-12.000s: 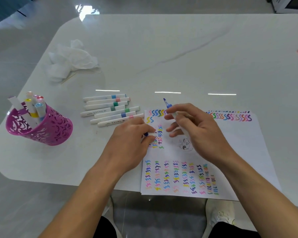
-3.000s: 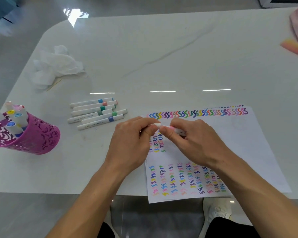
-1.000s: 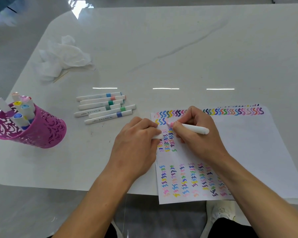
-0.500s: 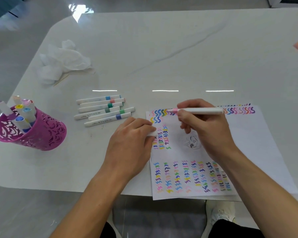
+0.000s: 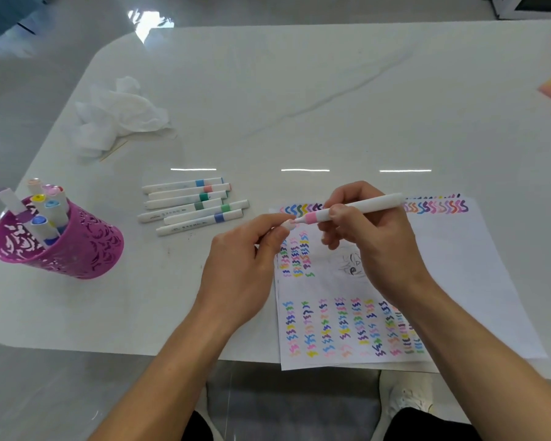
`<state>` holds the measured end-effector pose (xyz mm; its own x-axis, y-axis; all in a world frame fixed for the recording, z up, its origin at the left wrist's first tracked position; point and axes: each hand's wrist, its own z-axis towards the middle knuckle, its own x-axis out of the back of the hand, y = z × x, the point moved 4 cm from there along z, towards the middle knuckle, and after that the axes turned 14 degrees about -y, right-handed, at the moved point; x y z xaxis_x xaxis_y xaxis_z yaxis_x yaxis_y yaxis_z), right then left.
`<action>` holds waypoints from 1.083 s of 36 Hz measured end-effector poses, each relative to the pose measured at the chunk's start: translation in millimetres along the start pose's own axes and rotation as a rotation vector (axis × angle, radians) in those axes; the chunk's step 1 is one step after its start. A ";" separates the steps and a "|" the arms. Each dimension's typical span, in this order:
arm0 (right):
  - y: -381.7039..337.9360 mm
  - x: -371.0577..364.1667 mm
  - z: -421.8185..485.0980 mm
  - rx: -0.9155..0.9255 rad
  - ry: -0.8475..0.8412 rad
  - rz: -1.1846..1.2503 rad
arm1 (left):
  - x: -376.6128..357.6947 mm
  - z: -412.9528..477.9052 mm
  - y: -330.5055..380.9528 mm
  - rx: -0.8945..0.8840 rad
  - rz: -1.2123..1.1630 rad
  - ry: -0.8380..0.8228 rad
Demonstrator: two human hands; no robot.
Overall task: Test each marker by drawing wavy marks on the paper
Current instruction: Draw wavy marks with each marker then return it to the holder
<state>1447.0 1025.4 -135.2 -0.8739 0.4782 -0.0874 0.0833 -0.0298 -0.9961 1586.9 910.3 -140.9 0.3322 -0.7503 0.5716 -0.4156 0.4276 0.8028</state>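
The white-barrelled marker with a pink band (image 5: 350, 209) is being held above the upper left part of the white paper sheet (image 5: 458, 281), lying nearly level with its pink tip pointing left. The right hand (image 5: 372, 237) is gripping the barrel just behind the pink band, fingers closed around it. The left hand (image 5: 245, 265) is pinching a small white and pink cap (image 5: 287, 225) between thumb and fingertips, and the cap is sitting just at the marker tip. The sheet is carrying a row of multicoloured wavy marks along its top edge and blocks of short zigzag marks lower down. Six capped white markers (image 5: 191, 205) are lying side by side on the white marble-look table (image 5: 299, 90), left of the sheet. A magenta perforated pen cup (image 5: 61, 240) is standing further left, holding more markers. A crumpled white tissue (image 5: 118, 116) is lying behind it.
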 end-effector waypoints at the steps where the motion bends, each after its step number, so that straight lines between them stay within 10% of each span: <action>1: 0.2 -0.5 0.0 -0.003 -0.003 -0.010 | -0.4 0.0 1.4 -0.004 0.002 -0.013; 39: 7.0 -2.8 1.2 -0.068 -0.072 0.098 | 17.0 1.3 13.9 -0.058 -0.269 0.067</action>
<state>1449.5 1022.8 -142.0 -0.8919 0.4116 -0.1871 0.2000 -0.0121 -0.9797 1585.7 902.9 -120.3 0.4800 -0.8064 0.3454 -0.2564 0.2476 0.9343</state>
